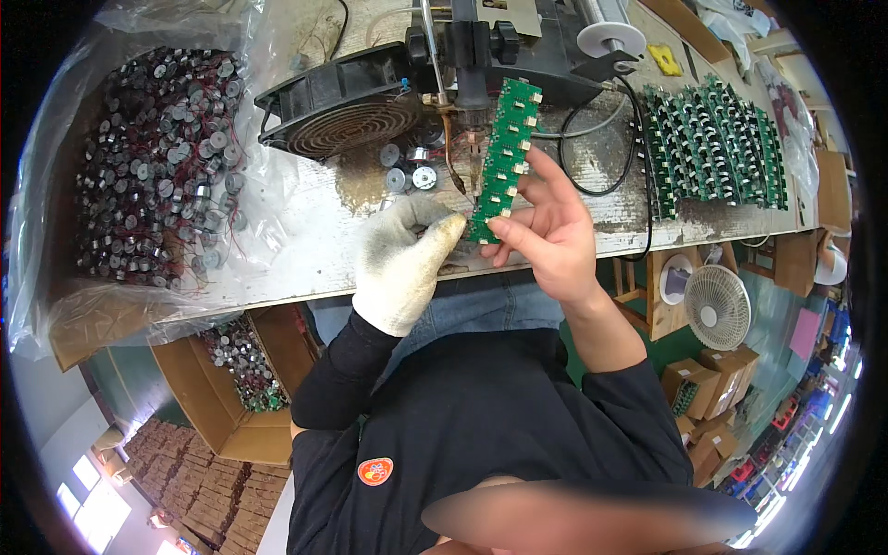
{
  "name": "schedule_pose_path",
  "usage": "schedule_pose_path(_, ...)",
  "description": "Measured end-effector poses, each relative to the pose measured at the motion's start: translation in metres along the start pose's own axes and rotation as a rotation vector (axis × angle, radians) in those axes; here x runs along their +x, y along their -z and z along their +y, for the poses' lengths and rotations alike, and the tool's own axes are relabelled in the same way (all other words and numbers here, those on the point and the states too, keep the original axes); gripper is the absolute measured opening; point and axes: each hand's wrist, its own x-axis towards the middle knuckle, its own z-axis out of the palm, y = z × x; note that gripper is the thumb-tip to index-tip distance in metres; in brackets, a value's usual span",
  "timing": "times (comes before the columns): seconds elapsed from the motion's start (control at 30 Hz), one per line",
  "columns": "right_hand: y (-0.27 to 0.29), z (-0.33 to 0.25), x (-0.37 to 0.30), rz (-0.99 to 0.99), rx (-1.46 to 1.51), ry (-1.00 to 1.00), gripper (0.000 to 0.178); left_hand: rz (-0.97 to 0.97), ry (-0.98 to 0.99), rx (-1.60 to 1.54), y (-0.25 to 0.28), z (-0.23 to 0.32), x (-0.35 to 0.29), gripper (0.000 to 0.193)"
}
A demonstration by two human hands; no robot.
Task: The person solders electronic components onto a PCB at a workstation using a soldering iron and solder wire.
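Note:
A long green circuit board (pixel 507 159) with several small white connectors stands tilted up from the table's front edge. My right hand (pixel 558 236), bare, is closed on its lower part, thumb on the near face and fingers behind. My left hand (pixel 403 264), in a white glove with greyed fingers, is pinched closed beside the board's lower left end. Whatever lies between the gloved fingers is hidden. Just left of the board, the dark bent tip of a soldering iron (pixel 451 153) points down. Several small round motors (pixel 407 170) sit on the table beyond the gloved hand.
A heap of small motors with red wires (pixel 162 171) lies on plastic at left. A black fan (pixel 347 111) stands behind my hands, and a solder spool (pixel 610 39) is far right. Rows of circuit boards (pixel 717 143) stand at right. A black cable (pixel 638 166) loops across the table.

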Motion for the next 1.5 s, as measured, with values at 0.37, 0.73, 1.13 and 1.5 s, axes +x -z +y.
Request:
schedule_pose_path(0.37,0.000,0.002,-0.004,0.003,-0.021,-0.034,0.072,-0.005,0.026,-0.093,-0.005,0.002,-0.002,0.018)
schedule_pose_path(0.73,-0.001,0.001,-0.004,0.006,0.000,0.000,0.073,0.042,-0.009,-0.043,-0.008,0.002,0.002,0.019)
schedule_pose_path(1.13,0.000,0.003,-0.006,0.021,-0.035,-0.011,0.073,0.076,-0.047,0.068,-0.008,-0.006,0.000,0.017)
schedule_pose_path(1.5,0.000,0.005,0.000,0.040,-0.003,0.036,0.073,0.384,-0.400,0.420,0.044,-0.002,-0.016,0.024)
